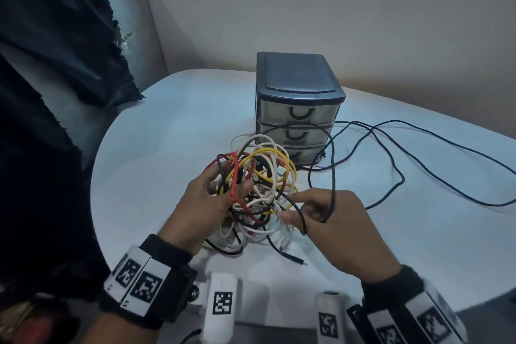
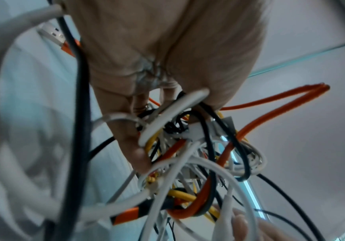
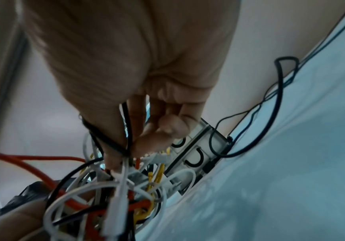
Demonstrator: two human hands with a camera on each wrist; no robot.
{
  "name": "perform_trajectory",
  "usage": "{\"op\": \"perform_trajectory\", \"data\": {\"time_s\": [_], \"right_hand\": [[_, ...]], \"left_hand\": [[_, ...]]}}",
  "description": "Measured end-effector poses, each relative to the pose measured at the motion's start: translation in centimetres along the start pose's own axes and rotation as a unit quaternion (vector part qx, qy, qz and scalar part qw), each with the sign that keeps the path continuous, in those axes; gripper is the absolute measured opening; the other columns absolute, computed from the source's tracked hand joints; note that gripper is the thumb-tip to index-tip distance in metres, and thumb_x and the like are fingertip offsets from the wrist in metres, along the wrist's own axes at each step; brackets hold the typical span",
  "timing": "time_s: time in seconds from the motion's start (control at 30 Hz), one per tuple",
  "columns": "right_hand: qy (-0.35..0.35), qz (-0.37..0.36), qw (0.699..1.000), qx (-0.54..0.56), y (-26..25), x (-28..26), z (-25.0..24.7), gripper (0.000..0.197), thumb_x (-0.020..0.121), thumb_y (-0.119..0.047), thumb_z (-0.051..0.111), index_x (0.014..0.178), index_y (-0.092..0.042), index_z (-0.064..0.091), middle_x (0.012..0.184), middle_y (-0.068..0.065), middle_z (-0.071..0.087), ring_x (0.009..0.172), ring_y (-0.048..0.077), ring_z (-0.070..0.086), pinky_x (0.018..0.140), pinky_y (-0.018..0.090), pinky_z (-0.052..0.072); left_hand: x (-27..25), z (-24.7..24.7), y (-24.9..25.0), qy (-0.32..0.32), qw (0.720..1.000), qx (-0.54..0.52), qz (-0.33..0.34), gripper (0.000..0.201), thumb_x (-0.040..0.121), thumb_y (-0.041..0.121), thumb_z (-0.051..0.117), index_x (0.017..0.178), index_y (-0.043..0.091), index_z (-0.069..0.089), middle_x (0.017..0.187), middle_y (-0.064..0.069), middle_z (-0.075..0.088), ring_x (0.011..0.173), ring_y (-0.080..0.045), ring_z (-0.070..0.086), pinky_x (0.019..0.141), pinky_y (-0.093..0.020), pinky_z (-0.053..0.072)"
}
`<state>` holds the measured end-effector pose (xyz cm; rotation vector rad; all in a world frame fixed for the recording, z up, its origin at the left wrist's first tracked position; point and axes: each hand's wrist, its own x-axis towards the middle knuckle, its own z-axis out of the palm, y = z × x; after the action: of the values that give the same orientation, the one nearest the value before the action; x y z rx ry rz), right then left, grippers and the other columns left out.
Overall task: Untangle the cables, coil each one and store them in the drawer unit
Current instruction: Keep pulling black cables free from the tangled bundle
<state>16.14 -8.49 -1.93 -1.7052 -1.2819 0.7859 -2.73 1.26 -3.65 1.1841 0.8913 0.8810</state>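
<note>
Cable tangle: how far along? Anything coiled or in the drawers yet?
Done: nothing coiled. All three drawers of the drawer unit look shut; what is inside is unclear.
In hand: left hand grips the cable tangle; right hand pinches a white cable, with the black cable trailing over it across the table.
Left: separating, coiling and storing every cable.

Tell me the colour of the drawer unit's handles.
Black, curved handles on the translucent drawers of the drawer unit; clearest in the head view.
</note>
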Motion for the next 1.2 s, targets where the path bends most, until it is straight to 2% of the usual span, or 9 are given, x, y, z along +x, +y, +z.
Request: {"op": "perform_trajectory", "data": {"time_s": [0.13,0.27,0.4,0.53,0.63,0.8,0.9,1.03,1.2], "right_hand": [[-0.028,-0.001,1.0,-0.001,-0.7,-0.2,-0.8,0.002,0.083,-0.02,0.079,0.083,-0.019,0.081,0.055,-0.009,0.065,0.049,0.002,0.053,0.052,0.012,0.04],[-0.055,-0.005,0.997,0.058,-1.1,-0.4,-1.9,0.016,0.086,-0.002,0.071,0.082,-0.015,0.08,0.059,-0.001,0.068,0.05,0.004,0.055,0.049,0.017,0.043],[0.051,-0.023,0.995,0.079,-0.7,0.3,-2.8,0.017,0.084,0.004,0.07,0.078,-0.011,0.076,0.059,0.003,0.067,0.048,0.009,0.054,0.048,0.02,0.044],[0.259,-0.01,0.922,0.288,-0.1,1.0,-5.2,0.009,0.089,0.0,0.066,0.085,-0.006,0.071,0.067,0.001,0.066,0.06,0.011,0.058,0.055,0.019,0.05],[0.261,0.024,0.855,0.447,-0.5,0.9,-4.1,0.007,0.092,-0.009,0.064,0.088,-0.01,0.069,0.075,0.0,0.067,0.07,0.011,0.06,0.064,0.021,0.052],[0.096,0.006,0.962,0.255,-1.7,0.6,0.4,0.015,0.09,-0.007,0.065,0.097,-0.013,0.077,0.076,-0.002,0.074,0.068,0.006,0.062,0.062,0.017,0.05],[0.065,-0.026,0.989,0.128,-1.7,0.5,1.0,0.016,0.089,-0.008,0.068,0.091,-0.02,0.078,0.077,-0.012,0.076,0.068,-0.004,0.066,0.06,0.009,0.048],[0.048,-0.043,0.998,0.009,-1.3,0.2,0.3,0.015,0.089,-0.017,0.07,0.08,-0.025,0.078,0.074,-0.017,0.073,0.068,-0.002,0.065,0.06,0.008,0.046],[0.163,-0.023,0.981,0.101,-0.7,1.0,-1.9,0.021,0.091,-0.022,0.067,0.073,-0.015,0.075,0.057,-0.003,0.066,0.049,0.004,0.053,0.049,0.013,0.04]], "left_hand": [[0.0,0.0,0.0,-0.004,1.0,0.02,0.002,0.039,0.07,0.036,0.079,0.108,0.04,0.072,0.103,-0.002,0.077,0.101,-0.021,0.072,0.075,-0.025,0.055],[-0.1,-0.4,0.3,-0.001,1.0,0.025,0.008,0.037,0.069,0.036,0.078,0.104,0.044,0.072,0.102,0.0,0.077,0.1,-0.019,0.072,0.077,-0.024,0.054],[0.0,-1.1,0.4,-0.002,1.0,0.031,-0.001,0.043,0.069,0.033,0.079,0.111,0.037,0.07,0.101,-0.005,0.077,0.096,-0.024,0.073,0.08,-0.032,0.055],[0.3,-1.4,0.4,0.001,1.0,0.014,-0.013,0.043,0.073,0.026,0.077,0.115,0.025,0.069,0.098,-0.008,0.077,0.084,-0.02,0.075,0.068,-0.028,0.058],[0.4,-0.8,0.2,0.0,1.0,-0.001,-0.021,0.038,0.079,0.02,0.074,0.116,0.022,0.068,0.094,-0.005,0.078,0.081,-0.018,0.074,0.063,-0.025,0.056],[0.3,-0.4,0.2,0.012,1.0,0.009,-0.022,0.028,0.088,0.019,0.072,0.114,0.027,0.069,0.094,-0.003,0.078,0.08,-0.016,0.075,0.065,-0.024,0.057],[0.2,-0.4,0.1,0.012,0.999,0.039,-0.005,0.036,0.078,0.029,0.076,0.113,0.03,0.07,0.098,0.002,0.078,0.09,-0.016,0.074,0.076,-0.029,0.055],[0.2,-0.6,0.1,0.022,0.997,0.073,0.021,0.029,0.08,0.027,0.079,0.104,0.041,0.072,0.095,0.01,0.077,0.09,-0.007,0.072,0.068,-0.018,0.054],[0.2,-1.3,0.3,0.035,0.993,0.103,0.036,0.028,0.086,0.02,0.076,0.108,0.037,0.07,0.095,0.011,0.077,0.09,-0.007,0.073,0.072,-0.016,0.055]]}}
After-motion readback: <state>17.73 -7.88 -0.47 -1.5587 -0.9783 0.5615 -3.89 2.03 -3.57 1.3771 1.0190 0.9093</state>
